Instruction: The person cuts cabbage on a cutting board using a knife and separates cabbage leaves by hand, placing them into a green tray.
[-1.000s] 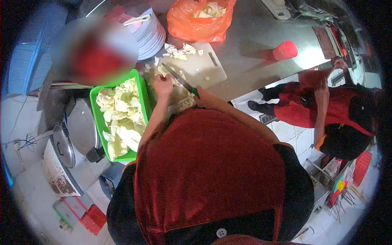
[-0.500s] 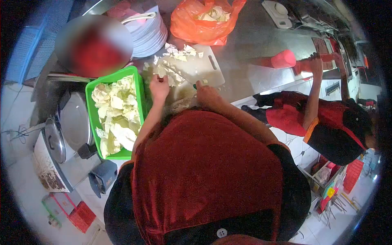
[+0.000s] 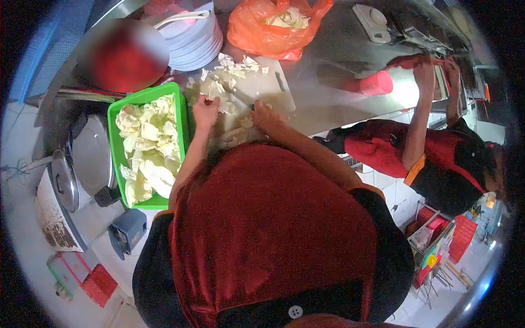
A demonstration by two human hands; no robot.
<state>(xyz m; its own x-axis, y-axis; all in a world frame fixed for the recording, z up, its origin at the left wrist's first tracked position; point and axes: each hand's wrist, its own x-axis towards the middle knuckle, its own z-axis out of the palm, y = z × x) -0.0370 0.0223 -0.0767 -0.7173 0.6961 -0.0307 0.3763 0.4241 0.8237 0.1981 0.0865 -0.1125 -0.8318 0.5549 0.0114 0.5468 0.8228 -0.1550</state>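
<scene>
My right hand is closed around the green handle of a knife. Its blade points up and left over a white cutting board. Pale cut cabbage pieces are scattered across the board's far and left parts. My left hand is at the board's left side, fingers curled together beside the cabbage; what they pinch, if anything, I cannot make out. Just left of that hand stands a green basket filled with loose cabbage leaves.
A stack of white plates and an orange plastic bag with cabbage inside stand behind the board. Farther right are a pink cup and a white scale. Another person works at the counter's right end.
The view has shifted slightly. My right hand and knife have moved a little left, near my left hand. The other person's hands have moved over the counter's right end.
</scene>
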